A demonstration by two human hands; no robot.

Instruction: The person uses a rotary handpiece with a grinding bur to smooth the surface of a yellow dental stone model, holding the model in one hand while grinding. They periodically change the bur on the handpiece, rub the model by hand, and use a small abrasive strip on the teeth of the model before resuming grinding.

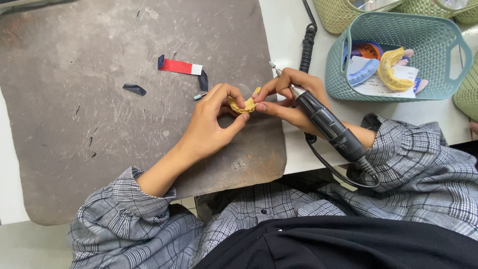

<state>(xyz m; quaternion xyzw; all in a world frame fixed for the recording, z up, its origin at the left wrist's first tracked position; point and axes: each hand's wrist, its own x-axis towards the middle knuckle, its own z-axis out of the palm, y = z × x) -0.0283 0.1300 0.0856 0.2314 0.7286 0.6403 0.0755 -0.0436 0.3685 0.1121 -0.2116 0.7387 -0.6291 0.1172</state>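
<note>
My left hand [215, 119] pinches a small yellow dental cast [244, 103] between thumb and fingers, just above the grey work mat [99, 129]. My right hand [291, 97] touches the same cast with thumb and forefinger while gripping a black and silver rotary handpiece [328, 124]. The handpiece's burr tip [273, 65] points up and away from the cast. Its black cable [307, 45] coils off toward the top of the table.
A red, white and blue strip [180, 67] and dark scraps [135, 89] lie on the mat. A teal basket [398, 84] at right holds yellow and blue dental trays and paper. Green woven baskets [338, 15] stand behind it. The mat's near edge overhangs my lap.
</note>
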